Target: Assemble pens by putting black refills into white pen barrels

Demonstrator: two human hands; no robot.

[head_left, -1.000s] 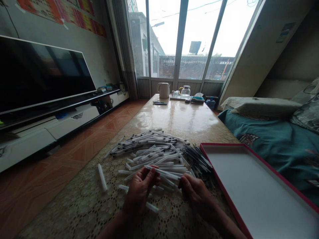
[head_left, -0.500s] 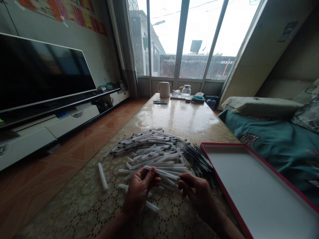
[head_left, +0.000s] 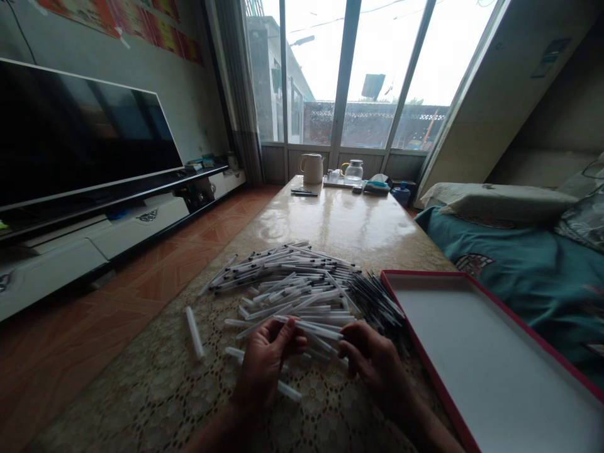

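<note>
A whitish translucent pen barrel [head_left: 318, 328] is held roughly level above the table. Its left end is pinched between the thumb and fingers of my left hand [head_left: 265, 355]. My right hand [head_left: 375, 353] has its thumb and forefinger closed at the barrel's right end; whatever small part may be in them is hidden. Just beyond my hands lies a heap of translucent pen barrels [head_left: 297, 296], with dark-ended pens [head_left: 278, 261] behind it. Thin black refills [head_left: 375, 296] are bunched to the right. Under my left hand, a loose barrel [head_left: 289, 391] lies on the patterned tabletop.
A shallow white box with a red rim [head_left: 427, 272] stands along the table's right side. One stray barrel [head_left: 194, 333] lies at the left. At the far end are a kettle [head_left: 312, 168], a glass pot [head_left: 353, 172] and a tissue pack [head_left: 377, 184].
Both hands keep nearly the same place around the barrel. The fingers of my right hand have shifted slightly at its right end, and the view has moved a little.
</note>
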